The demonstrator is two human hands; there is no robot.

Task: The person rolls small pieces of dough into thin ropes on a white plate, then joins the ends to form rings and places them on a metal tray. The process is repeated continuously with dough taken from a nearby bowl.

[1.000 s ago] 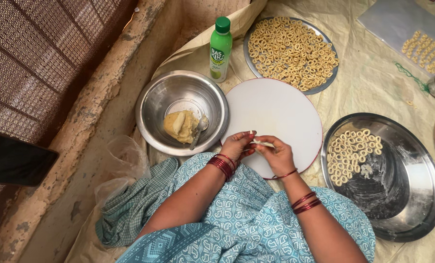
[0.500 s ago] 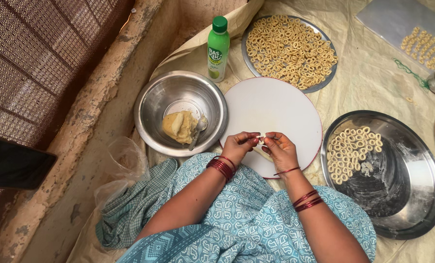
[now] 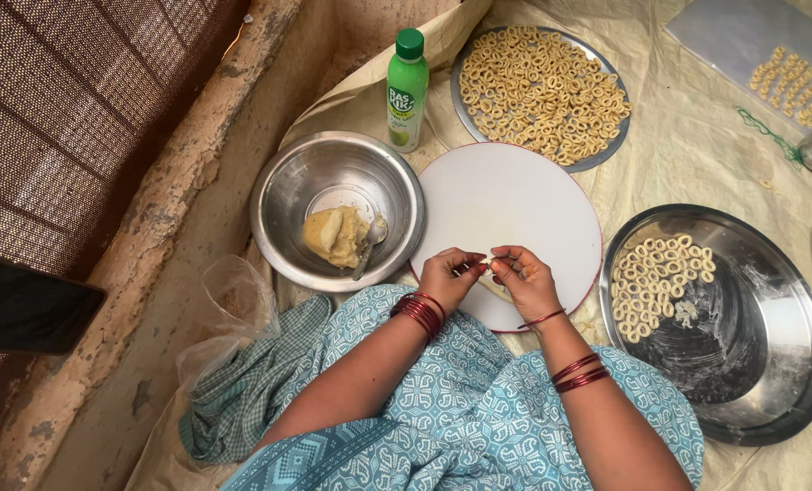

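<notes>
My left hand (image 3: 448, 275) and my right hand (image 3: 524, 278) meet over the near edge of a round white board (image 3: 506, 205). Together they pinch a small pale piece of dough (image 3: 488, 264) between the fingertips. Both wrists carry red bangles. A steel bowl (image 3: 283, 195) to the left holds a yellow dough lump (image 3: 333, 235) and a spoon (image 3: 370, 238). A steel plate (image 3: 769, 364) to the right holds several dough rings (image 3: 657, 273).
A round tray (image 3: 597, 159) heaped with dough rings lies behind the board, beside a green bottle (image 3: 407, 86). A grey sheet (image 3: 742, 32) with more rings is at the far right. A checked cloth (image 3: 251, 386) and a plastic bag (image 3: 229, 300) lie left, by a mud wall.
Both hands stay at the board's near edge, with the fingers shifting slightly around the dough piece. Nothing else has moved.
</notes>
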